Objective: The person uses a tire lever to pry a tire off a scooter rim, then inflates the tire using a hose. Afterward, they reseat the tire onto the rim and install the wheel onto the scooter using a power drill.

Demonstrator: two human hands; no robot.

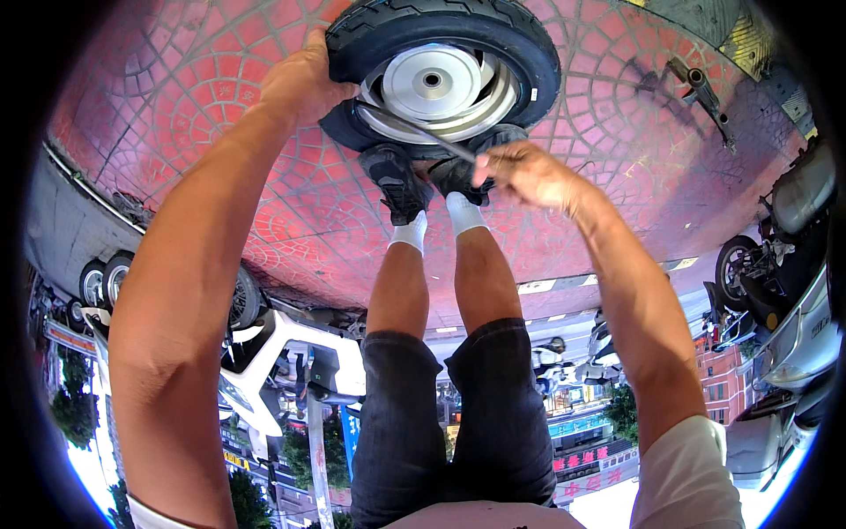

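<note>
head view: gripping black tyre [536,62] at its l side w/ half-curled l hand [304,81]; holding thin lever [454,147] in tightly curled r hand [529,176], far end nr silver rim [414,88], can't tell if wedged. resting on red paving [617,97] by black shoes [397,181]. prob. heavy, stiff; best held by tread.

A black rubber tyre with a blocky tread and a small white mark on its right sidewall [539,72] surrounds a silver metal wheel rim with a smooth round hub disc and a dark-centred axle hole [412,81]; the wheel's face is turned up toward the camera, tread showing along the far edge. A slim, dark grey metal bar, slightly blurred [451,146], slants across the near left part of the rim, its far end at the tyre's inner edge; whether it is wedged beneath is unclear.
</note>
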